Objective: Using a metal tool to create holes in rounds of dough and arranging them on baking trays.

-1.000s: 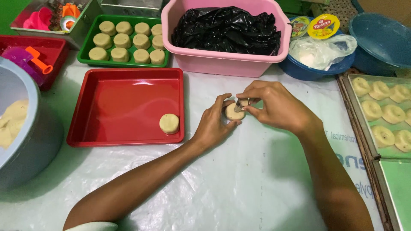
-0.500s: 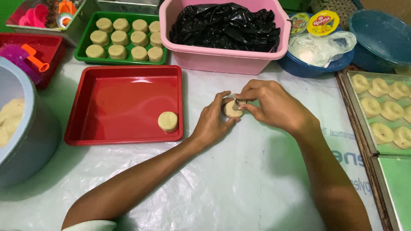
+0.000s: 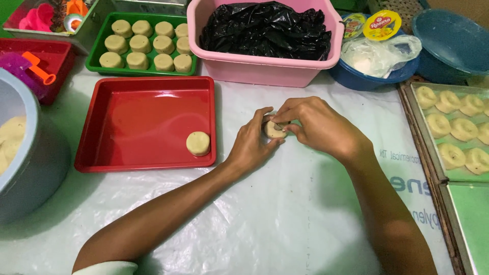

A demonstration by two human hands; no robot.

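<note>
Left hand [image 3: 253, 145] cups a small round piece of pale dough [image 3: 274, 130] from the side, fingers curled against its rim, while the right hand [image 3: 318, 126] comes over from the other side and pinches at the top edge with thumb and fingertips closed on it; both hands are thus shut on the dough, which sits low over the white plastic sheet [image 3: 265, 219], just right of the red tray [image 3: 142, 122]. Whether the piece rests on the sheet or is lifted slightly off it cannot be told. To do this shaping well, it seems best to keep the left hand as a steady wall so the round outline holds, and to let the right fingertips press lightly and evenly, turning the piece a little at a time, since soft dough like this probably dents or cracks under a hard squeeze. One finished-looking disc [image 3: 198, 143] lies alone in the near right corner of the red tray and gives a fair model for thickness and edge. Farther back, a green tray [image 3: 100, 45] holds two rows of similar discs, and a pink tub [image 3: 265, 71] lined with black plastic stands behind the hands. At the right edge a metal tray [image 3: 418, 133] carries ring-shaped pieces with dimpled centres, well apart from the hands. A grey bowl [image 3: 35, 168] with more dough sits at the left, near the elbow, so the forearm probably needs to stay clear of it.
</note>
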